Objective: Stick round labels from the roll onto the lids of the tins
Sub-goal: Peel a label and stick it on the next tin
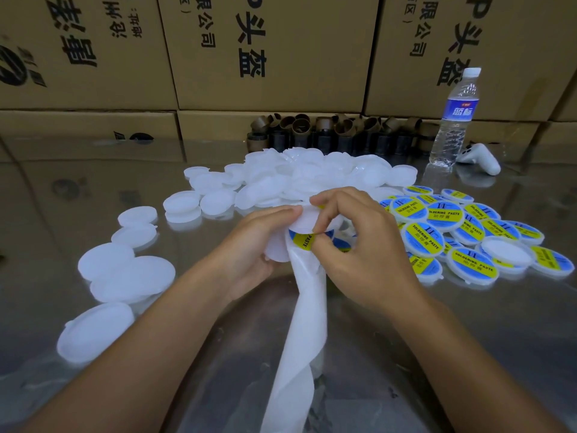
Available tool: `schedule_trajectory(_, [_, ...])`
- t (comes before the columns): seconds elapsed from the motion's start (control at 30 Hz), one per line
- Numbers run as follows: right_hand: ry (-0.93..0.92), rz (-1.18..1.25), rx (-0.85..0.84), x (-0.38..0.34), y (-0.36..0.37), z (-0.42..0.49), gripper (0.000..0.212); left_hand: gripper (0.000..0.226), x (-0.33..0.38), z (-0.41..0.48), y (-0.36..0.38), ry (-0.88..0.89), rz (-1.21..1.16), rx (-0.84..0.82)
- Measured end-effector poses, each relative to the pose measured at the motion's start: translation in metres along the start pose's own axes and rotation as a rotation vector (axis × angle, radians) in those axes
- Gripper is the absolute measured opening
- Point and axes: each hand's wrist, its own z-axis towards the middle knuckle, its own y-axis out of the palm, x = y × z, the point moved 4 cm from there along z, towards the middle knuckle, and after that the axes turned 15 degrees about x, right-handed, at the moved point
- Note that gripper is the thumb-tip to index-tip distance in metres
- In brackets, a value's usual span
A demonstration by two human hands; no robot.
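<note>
My left hand (253,245) grips a plain white lid (307,220) together with the top of the white backing strip (304,323), which trails down toward me. My right hand (359,245) pinches the edge of a round blue-and-yellow label (303,240) on that strip, just below the lid. A heap of unlabelled white lids (299,176) lies behind my hands. Labelled lids (462,239) reading "SOLDERING PASTE" are piled at the right. The roll itself is hidden.
More loose white lids (125,276) lie at the left on the shiny table (468,339). A water bottle (456,117) and a white controller (479,157) stand at the back right. Empty cardboard cores (327,132) line the back, before stacked cartons (268,51).
</note>
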Motion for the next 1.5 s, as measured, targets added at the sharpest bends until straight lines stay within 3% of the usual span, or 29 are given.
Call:
schedule_trajectory(0.23, [0.233, 0.325, 0.008, 0.001, -0.003, 0.005, 0.015, 0.012, -0.002, 0.002, 0.001, -0.005, 0.030, 0.074])
schedule_trajectory(0.43, [0.369, 0.641, 0.105, 0.005, -0.012, 0.011, 0.019, 0.028, 0.002, 0.001, 0.001, 0.028, 0.021, 0.135])
schedule_trajectory(0.53, [0.451, 0.676, 0.098, 0.010, -0.011, 0.011, 0.025, 0.032, 0.002, 0.007, -0.006, -0.023, -0.037, 0.305])
schedule_trajectory(0.73, [0.481, 0.635, 0.100, 0.013, -0.012, 0.011, 0.030, 0.033, 0.005, 0.009, -0.019, -0.018, -0.109, 0.480])
schedule_trajectory(0.83, [0.468, 0.622, 0.099, 0.013, -0.011, 0.011, 0.043, 0.034, 0.009, 0.010, -0.021, 0.022, -0.141, 0.516])
schedule_trajectory(1.03, [0.422, 0.581, 0.059, 0.011, -0.009, 0.011, 0.045, 0.049, 0.018, 0.001, -0.009, 0.018, -0.398, 0.226])
schedule_trajectory(1.17, [0.350, 0.533, 0.004, 0.005, -0.006, 0.010, 0.040, 0.036, 0.017, -0.007, 0.004, -0.019, -0.328, 0.020])
schedule_trajectory(1.33, [0.296, 0.533, -0.075, -0.003, -0.002, 0.006, 0.027, 0.036, 0.011, -0.007, 0.010, -0.065, -0.260, -0.073])
schedule_trajectory(1.5, [0.270, 0.473, -0.140, -0.003, 0.004, 0.001, 0.039, 0.037, 0.011, -0.011, 0.013, -0.071, -0.248, -0.185])
